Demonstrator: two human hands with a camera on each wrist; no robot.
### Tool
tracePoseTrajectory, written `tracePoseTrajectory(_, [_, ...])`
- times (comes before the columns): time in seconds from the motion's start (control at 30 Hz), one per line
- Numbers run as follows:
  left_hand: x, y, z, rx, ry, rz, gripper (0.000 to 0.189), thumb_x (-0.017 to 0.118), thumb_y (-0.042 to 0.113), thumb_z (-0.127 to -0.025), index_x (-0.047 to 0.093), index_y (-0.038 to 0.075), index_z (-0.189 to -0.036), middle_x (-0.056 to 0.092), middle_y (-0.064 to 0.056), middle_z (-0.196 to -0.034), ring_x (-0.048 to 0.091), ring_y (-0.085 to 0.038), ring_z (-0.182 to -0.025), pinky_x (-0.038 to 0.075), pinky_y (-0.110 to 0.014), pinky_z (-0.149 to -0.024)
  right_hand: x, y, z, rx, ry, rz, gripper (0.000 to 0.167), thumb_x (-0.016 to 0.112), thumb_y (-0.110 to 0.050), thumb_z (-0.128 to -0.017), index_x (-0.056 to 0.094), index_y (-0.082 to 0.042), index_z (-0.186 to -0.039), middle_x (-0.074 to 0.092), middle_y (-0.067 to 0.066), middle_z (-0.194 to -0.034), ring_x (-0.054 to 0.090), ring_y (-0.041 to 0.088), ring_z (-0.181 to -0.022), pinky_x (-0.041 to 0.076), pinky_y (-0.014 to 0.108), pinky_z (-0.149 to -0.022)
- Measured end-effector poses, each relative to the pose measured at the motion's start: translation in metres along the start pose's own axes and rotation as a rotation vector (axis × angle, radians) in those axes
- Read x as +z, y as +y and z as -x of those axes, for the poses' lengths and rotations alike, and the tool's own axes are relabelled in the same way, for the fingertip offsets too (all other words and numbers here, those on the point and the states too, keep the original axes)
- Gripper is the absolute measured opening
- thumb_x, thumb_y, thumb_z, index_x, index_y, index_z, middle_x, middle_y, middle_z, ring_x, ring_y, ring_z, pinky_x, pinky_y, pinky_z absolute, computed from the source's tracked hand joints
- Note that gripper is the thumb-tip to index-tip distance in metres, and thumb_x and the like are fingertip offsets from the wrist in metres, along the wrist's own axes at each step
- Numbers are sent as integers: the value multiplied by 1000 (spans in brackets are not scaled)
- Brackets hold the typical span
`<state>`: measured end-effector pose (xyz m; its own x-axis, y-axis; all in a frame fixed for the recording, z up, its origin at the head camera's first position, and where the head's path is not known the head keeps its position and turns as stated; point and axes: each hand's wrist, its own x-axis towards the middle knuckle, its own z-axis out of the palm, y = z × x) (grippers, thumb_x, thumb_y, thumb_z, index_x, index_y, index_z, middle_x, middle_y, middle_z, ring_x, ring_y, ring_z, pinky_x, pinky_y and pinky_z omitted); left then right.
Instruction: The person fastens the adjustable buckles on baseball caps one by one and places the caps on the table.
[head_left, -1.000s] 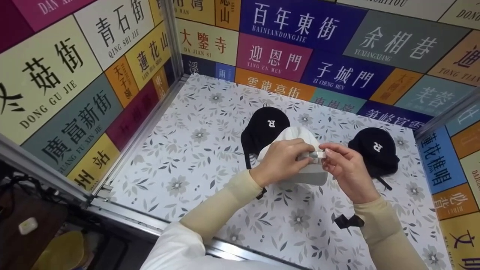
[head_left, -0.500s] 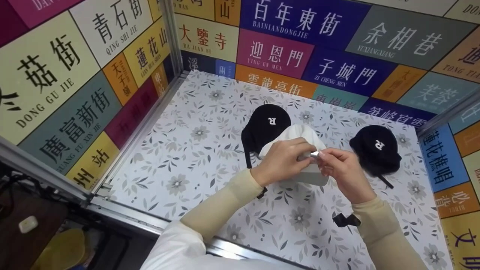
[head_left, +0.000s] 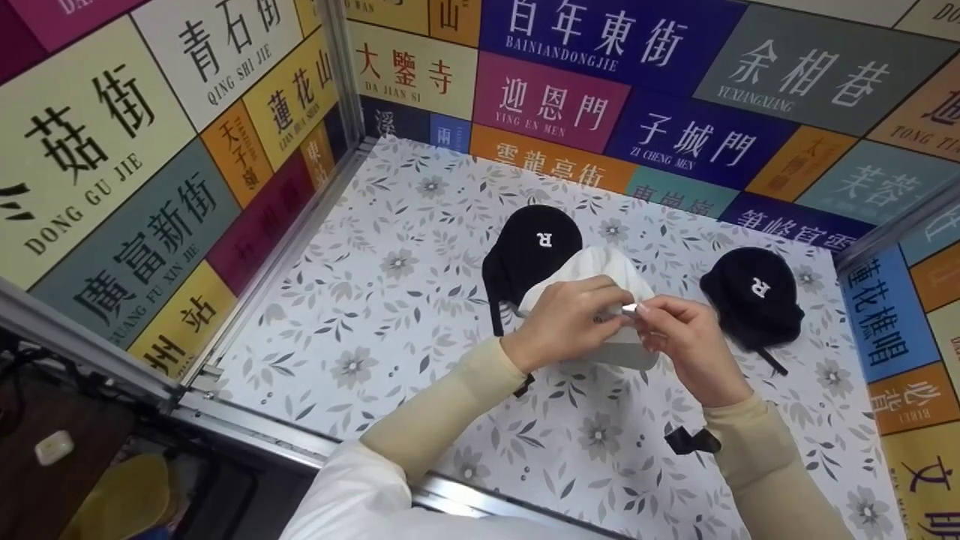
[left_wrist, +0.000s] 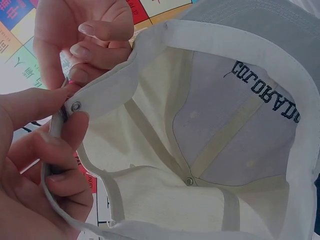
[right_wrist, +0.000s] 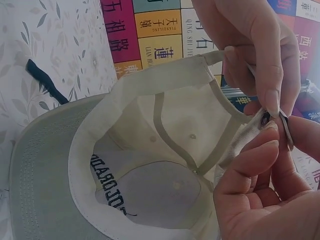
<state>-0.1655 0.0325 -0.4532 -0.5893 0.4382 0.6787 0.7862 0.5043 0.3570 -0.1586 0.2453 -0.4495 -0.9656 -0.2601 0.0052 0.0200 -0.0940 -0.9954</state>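
Head cam has the white cap (head_left: 604,264) right between two bare hands, overlapping a black cap from this angle; can't tell whether the two touch, or whether the white one's resting on the cloth. Wrist cams look into its hollow, with dark lettering (left_wrist: 265,91) inside. Left hand (head_left: 566,319) is clamped by thumb and fingers on the strap (right_wrist: 215,57), and right hand (head_left: 681,330) is pinching at the strap end too, fingertips nearly meeting. My guess is the double grip keeps that floppy bit steady, and the cap's turned so the strap side faces the person for easy reach. Left wrist view shows one metal stud (left_wrist: 76,106) just beside the fingers. So: one white cap, two hands, two black caps, namely the left black cap (head_left: 534,241) and the right black cap (head_left: 754,292), one white R each, probably parked aside for elbow room. All that's over one floral tablecloth (head_left: 337,262), lettered panels (head_left: 551,111) behind.
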Motion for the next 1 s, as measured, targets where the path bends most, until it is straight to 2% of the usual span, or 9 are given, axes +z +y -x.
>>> tracePoseTrajectory(0.13, [1, 0, 0, 2, -3, -4, 14, 73, 21, -92, 76, 14, -104, 69, 8, -97, 57, -1, -77, 45, -15, -68, 1, 0, 1, 8, 24, 2, 26, 68, -6, -96, 61, 19, -96, 64, 10, -80, 57, 18, -71, 47, 27, -58])
tracePoseTrajectory(0.33, [1, 1, 0, 3, -9, -8, 15, 73, 19, -91, 76, 14, -104, 69, 8, -98, 58, -1, -77, 46, -17, -68, -1, 0, 3, 11, 20, 2, 26, 68, -7, -95, 62, 18, -97, 64, 10, -81, 58, 18, -72, 47, 27, -59])
tracePoseTrajectory(0.67, [2, 3, 0, 7, -21, -4, 15, 73, 21, -91, 76, 15, -105, 68, 9, -96, 56, -1, -74, 45, -17, -66, -5, 0, 6, -17, -45, 6, 21, 66, -8, -98, 64, 13, -95, 64, 6, -82, 59, 16, -74, 50, 25, -61])
tracePoseTrajectory(1.0, [2, 5, -1, 12, -24, -6, 16, 73, 21, -91, 76, 15, -106, 69, 9, -96, 57, -1, -75, 46, -17, -67, -5, 1, 7, -14, 26, -3, 25, 67, -4, -95, 60, 20, -95, 63, 9, -79, 57, 17, -70, 48, 26, -58])
